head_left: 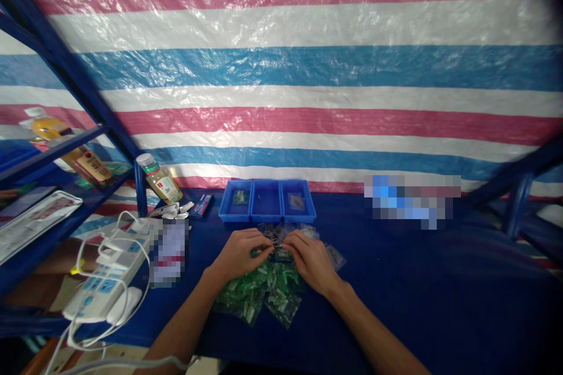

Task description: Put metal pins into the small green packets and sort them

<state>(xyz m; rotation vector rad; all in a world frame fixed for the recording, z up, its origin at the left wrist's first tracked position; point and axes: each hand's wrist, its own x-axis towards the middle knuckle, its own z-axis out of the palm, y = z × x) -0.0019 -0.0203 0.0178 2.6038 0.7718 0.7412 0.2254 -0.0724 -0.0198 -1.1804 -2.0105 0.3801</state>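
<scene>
Fingertips of the left hand (pixel 244 251) and the right hand (pixel 313 259) meet closely over small dark pieces (pixel 272 232), apparently in fine handling. Both hands are partly closed, each thumb near its forefinger; whether either grips a piece cannot be told.

Green packets (pixel 246 296) lie heaped below and between the wrists, beside the left hand, with a clear packet (pixel 336 256) just right of the right hand. The work at the fingertips seems to call for a light, precise pinch and steady wrists, since the pieces are small and the film looks slippery.

Just beyond the fingers, a blue tray (pixel 266 218) presents three compartments, its near wall a raised edge to clear. A green packet lies in the left one, a tiny item in the middle, a clear packet in the right. Leftward, a power strip (pixel 105 281) and its looping white cables (pixel 147 252) limit elbow room; rightward, the blue table (pixel 396 287) extends toward a frame post (pixel 516 208), giving broader room.
</scene>
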